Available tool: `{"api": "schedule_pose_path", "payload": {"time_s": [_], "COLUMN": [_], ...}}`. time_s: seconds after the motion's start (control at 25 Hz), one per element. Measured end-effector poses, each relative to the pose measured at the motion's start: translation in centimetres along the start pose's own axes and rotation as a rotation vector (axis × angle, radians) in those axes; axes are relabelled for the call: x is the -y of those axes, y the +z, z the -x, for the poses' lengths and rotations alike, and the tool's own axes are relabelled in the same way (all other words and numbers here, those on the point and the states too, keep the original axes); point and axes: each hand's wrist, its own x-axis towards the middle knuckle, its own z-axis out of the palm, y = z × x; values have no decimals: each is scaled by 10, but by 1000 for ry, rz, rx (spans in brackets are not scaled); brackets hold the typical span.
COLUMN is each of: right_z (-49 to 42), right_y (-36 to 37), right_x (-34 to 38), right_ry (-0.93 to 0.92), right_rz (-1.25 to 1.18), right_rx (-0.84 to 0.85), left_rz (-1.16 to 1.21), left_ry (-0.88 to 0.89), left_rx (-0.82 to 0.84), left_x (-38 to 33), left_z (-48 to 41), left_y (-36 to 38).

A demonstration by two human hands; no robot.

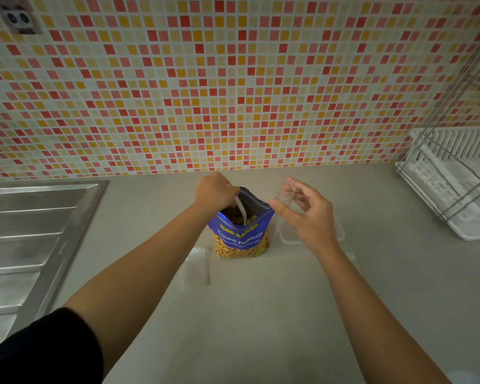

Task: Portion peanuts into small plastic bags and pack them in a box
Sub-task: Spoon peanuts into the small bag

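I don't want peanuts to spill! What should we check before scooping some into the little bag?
1. Peanut bag stands upright, top open: ok.
2. Left hand grips white scoop inside it: ok.
3. Right hand pinches small clear bag beside it: ok.
4. Small clear bag's mouth open wide enough: cannot tell.
5. Clear box waits behind the right hand: ok.

White utensil (240, 208): lower end hidden from you inside the peanut bag (240, 241).
Clear box (286, 236): right of the bag, mostly behind your right hand (311, 217).
Dish rack (455, 184): far right of the bag, cut off.
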Motion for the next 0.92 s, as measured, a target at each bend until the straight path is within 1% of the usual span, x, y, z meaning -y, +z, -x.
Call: {"api": "schedule_pose_path", "payload": {"time_s": [0.24,0.52,0.68,0.8,0.92], "right_z": [-2,-6,-9,-9,-11], "right_y": [3,9,11,16,24], "right_x": [0,1,2,2,4], "right_ry": [-15,-37,-104,-171,-190], "right_rz": [53,102,246,403,505], "right_rx": [6,38,85,133,165], "left_rz": [337,626,733,762,801], "left_ry": [-93,-231,-292,-271,-261], "left_rx": [-14,-7,-4,-16,-71], "left_x": [17,43,64,69,58], "left_z": [-2,-9,-14,-15,-17], "left_y": [-15,-34,-37,-41,-59]}}
